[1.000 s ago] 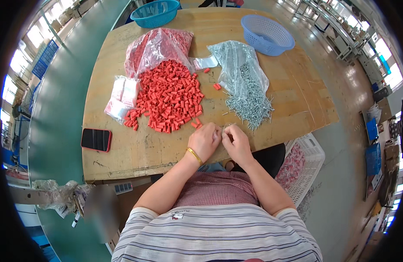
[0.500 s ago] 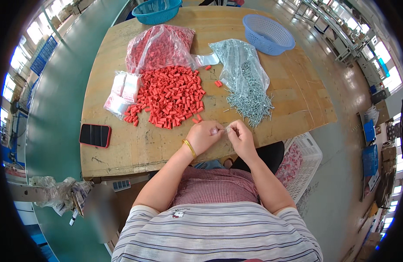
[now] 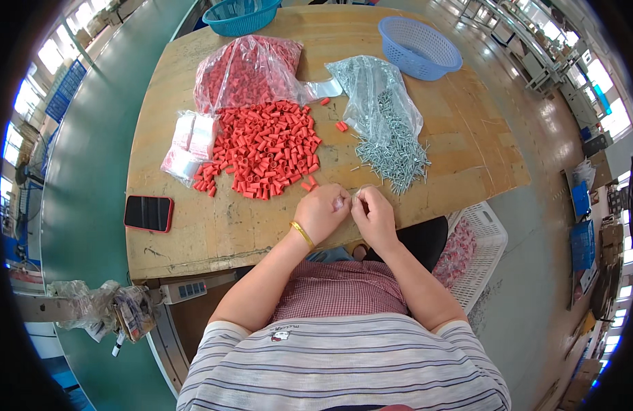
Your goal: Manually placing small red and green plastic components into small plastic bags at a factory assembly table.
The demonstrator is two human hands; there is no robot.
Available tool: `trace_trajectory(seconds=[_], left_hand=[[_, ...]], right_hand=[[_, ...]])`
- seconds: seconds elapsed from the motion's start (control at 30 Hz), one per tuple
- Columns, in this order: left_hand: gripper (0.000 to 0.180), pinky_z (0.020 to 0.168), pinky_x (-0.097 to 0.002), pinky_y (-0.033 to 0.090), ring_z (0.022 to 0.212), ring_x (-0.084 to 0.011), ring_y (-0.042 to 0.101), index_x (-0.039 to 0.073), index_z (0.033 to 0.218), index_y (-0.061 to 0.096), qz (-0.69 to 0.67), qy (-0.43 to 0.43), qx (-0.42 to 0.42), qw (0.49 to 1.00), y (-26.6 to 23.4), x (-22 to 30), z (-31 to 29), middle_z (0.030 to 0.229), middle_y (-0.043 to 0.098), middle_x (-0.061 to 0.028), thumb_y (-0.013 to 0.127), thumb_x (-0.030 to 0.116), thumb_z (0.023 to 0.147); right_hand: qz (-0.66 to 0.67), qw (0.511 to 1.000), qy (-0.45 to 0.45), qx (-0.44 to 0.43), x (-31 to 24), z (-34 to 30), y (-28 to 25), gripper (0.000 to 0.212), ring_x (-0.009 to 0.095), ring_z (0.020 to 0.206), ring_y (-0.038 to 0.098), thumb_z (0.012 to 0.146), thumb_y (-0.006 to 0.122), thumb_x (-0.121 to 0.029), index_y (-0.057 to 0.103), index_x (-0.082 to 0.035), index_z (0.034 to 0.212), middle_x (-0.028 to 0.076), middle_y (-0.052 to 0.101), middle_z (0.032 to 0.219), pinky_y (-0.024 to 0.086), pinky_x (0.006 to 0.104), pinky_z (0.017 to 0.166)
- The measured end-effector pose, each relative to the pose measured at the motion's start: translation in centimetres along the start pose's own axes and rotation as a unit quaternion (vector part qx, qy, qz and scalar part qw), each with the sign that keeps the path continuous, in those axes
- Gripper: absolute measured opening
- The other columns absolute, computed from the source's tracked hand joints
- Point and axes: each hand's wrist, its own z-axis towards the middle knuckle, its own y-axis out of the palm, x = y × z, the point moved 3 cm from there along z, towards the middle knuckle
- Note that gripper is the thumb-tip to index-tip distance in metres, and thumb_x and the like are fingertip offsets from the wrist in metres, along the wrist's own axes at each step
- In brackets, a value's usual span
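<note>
Close to the table's front edge, my left hand (image 3: 319,212) is closed, with a bit of small clear plastic bag (image 3: 339,203) showing between thumb and fingers. Just beside it, my right hand (image 3: 375,216) is pinched, its fingertips near the left ones; what they hold is too small to make out. Beyond my left hand lies a heap of red plastic sleeves (image 3: 268,147), with a few loose ones by the knuckles. Past my right hand, a pile of silvery screws (image 3: 397,161) spills from a clear bag (image 3: 378,85).
A large clear bag of red sleeves (image 3: 251,72) stands behind the heap. Packs of small clear bags (image 3: 193,137) and a phone (image 3: 149,214) lie at left. Blue baskets (image 3: 242,19) (image 3: 420,51) stand at the back. A white crate (image 3: 491,253) sits below the table at right.
My hands have drawn slightly toward each other, and the right fingers have curled in more. The heaps and bags on the table look unchanged.
</note>
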Motion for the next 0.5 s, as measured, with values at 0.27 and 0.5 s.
trace_trajectory(seconds=[0.27, 0.5], left_hand=[[0.010, 0.066, -0.0401, 0.049, 0.073, -0.0292, 0.061, 0.009, 0.084, 0.062, 0.041, -0.015, 0.034, 0.998, 0.4, 0.2, -0.2, 0.077, 0.061, -0.0099, 0.064, 0.017, 0.080], [0.013, 0.068, -0.0377, 0.049, 0.074, -0.0281, 0.061, 0.006, 0.088, 0.065, -0.072, -0.062, 0.007, 0.995, -0.2, -0.2, 0.1, 0.075, 0.061, -0.0109, 0.065, 0.017, 0.081]], right_hand=[[-0.007, 0.999, -0.053, -0.004, 0.0, 0.0, 0.0, 0.010, 0.036, 0.072, 0.058, 0.083, 0.060, 0.000, 0.051, -0.001, 0.087, 0.016, 0.059, 0.082, 0.047, 0.0402, 0.063], [0.090, 0.991, 0.096, -0.031, 1.2, 0.2, -0.4, 0.009, 0.018, 0.062, 0.053, 0.090, 0.059, -0.008, 0.055, -0.001, 0.086, 0.009, 0.056, 0.072, 0.043, 0.0311, 0.058]])
